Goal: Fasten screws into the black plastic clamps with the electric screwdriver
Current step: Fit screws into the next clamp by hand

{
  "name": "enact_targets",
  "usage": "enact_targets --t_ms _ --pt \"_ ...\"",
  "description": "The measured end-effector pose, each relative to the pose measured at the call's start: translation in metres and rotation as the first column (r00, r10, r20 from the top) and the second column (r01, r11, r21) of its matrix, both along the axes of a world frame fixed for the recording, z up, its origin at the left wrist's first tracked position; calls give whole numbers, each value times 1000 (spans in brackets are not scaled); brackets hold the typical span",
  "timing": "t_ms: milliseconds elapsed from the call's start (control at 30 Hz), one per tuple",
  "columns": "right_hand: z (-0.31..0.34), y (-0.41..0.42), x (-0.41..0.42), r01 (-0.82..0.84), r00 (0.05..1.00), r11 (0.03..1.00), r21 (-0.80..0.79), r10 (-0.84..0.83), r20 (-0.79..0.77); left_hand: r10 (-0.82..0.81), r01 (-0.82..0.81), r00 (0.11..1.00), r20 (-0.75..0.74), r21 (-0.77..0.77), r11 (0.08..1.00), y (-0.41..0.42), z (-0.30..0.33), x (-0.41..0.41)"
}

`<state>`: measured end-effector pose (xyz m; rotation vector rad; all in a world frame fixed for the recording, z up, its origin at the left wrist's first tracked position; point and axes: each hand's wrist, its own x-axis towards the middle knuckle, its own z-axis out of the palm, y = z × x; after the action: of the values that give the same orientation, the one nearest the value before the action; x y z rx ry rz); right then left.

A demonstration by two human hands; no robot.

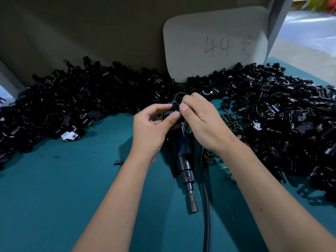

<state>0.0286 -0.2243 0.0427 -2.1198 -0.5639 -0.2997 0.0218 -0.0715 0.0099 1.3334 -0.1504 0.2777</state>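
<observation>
Two bare forearms reached in from the near edge over a teal table (63,197), whose nearest stretch lay bare except for a black cable (206,206) running toward the person and a lone screw (118,162) left of centre. Between the arms the electric screwdriver (183,157) lay flat on the teal surface, its bit pointing toward the near edge, gripped by neither hand; its upper body was hidden beneath the hands. Just above it the left hand (151,128) and the right hand (203,124) met, fingers curled, pinching between thumbs and fingertips a small black clamp (176,106); whether a screw sat in it could not be told. Loose screws (231,120) were scattered on the table just right of the right hand. Beyond the hands, a heap of black plastic clamps (72,102) spread along the left, and a second heap of clamps (291,115) crowded the right side nearly to the table's edge, leaving open teal surface only in the middle and the near left. Behind the heaps a grey board (214,44), marked "44" in red and followed by a handwritten character, leaned upright against a dull brown wall (81,33). At far right, past a grey post (276,20), a pale floor showed, blurred.
</observation>
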Motion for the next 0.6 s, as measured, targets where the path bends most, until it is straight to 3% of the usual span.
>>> enact_targets --t_ms 267,433,600 --pt "2 -5 -1 35 999 998 60 -35 5 -96 96 995 19 -6 995 1 4 -1" --pt "-6 -4 1 99 995 987 124 -98 -12 -77 77 997 -5 33 997 -1 3 0" --pt "-10 -7 5 49 997 999 -3 -48 66 -27 28 1000 -10 53 998 0 0 3"
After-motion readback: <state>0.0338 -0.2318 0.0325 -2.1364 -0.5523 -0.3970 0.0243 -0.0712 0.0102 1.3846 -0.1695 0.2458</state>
